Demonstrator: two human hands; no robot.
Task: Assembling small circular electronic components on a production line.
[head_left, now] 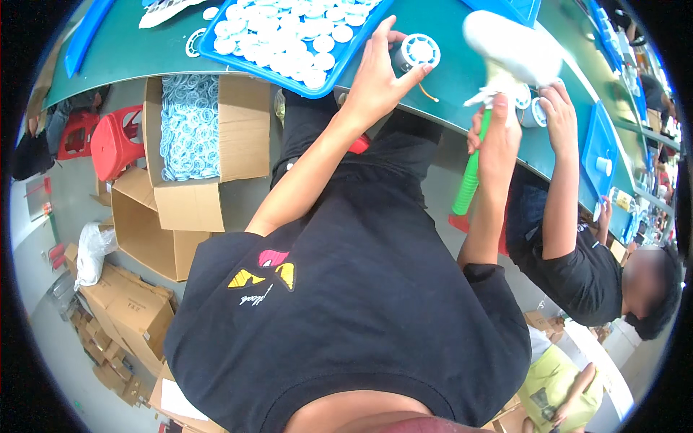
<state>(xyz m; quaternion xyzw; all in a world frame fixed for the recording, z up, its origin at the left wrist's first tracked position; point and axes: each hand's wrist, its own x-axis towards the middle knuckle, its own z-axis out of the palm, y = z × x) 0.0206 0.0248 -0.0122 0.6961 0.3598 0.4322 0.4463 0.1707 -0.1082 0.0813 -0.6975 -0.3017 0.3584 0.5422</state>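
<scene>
My left hand [382,76] curls its thumb and fingers round a small round white unit [419,52] with a slotted top, which stands on the green table. An orange-tipped wire [427,92] trails from it. In my right hand [498,141] is the green handle [469,180] of a mallet, gripped near its head. The big white mallet head [505,45] is raised over the table to the right of the unit, overexposed and partly smeared. White strands hang where handle and head meet.
A blue tray [317,92] heaped with white discs lies left of my left hand. On the right a co-worker's hand [559,119] touches another white round part [535,113]. A carton [244,130] of pale blue rings stands below the table, beside red stools [115,144].
</scene>
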